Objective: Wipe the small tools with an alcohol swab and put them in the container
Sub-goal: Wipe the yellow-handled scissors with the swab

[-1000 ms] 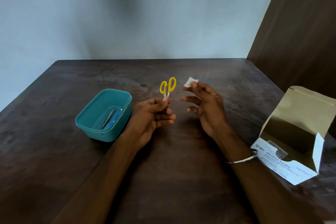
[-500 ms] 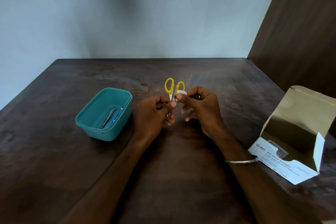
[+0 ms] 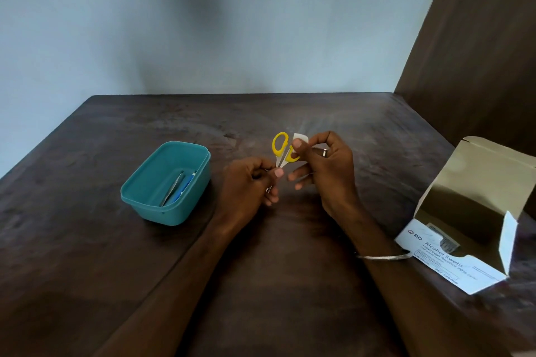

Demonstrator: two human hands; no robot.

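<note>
Container (image 3: 165, 182) at far left of worktop (image 3: 87, 255): teal, open-topped, already holding a pair of metal tweezers (image 3: 172, 188) and a blue-handled tool (image 3: 183, 187) lying side by side. Just to its right, left hand (image 3: 249, 182), fingers curled round the blade end of the scissors (image 3: 282, 151), yellow loops pointing up and away, held above the worktop and near the container. Next, alcohol swab (image 3: 300, 138), small and white, pinched between thumb and forefinger of right hand (image 3: 324, 165) and pressed against the right-hand loop; remaining fingers of that hand loosely spread below, a ring on one. Further right, bangle (image 3: 383, 256) at the wrist, then open swab box (image 3: 475, 217) at the edge, flap raised, printed side facing up.

Best done, by judgement: keep the blades closed and firmly enclosed in the left grip, draw the swab round each loop and down the shanks, turn the scissors to reach both faces, then shift the grip to the handles to clean the blades before lowering into the container.

Dark, mottled wooden worktop, slightly worn in the middle; pale blue-grey wall (image 3: 203, 23) behind, dark brown panel (image 3: 478, 38) rising at right.
</note>
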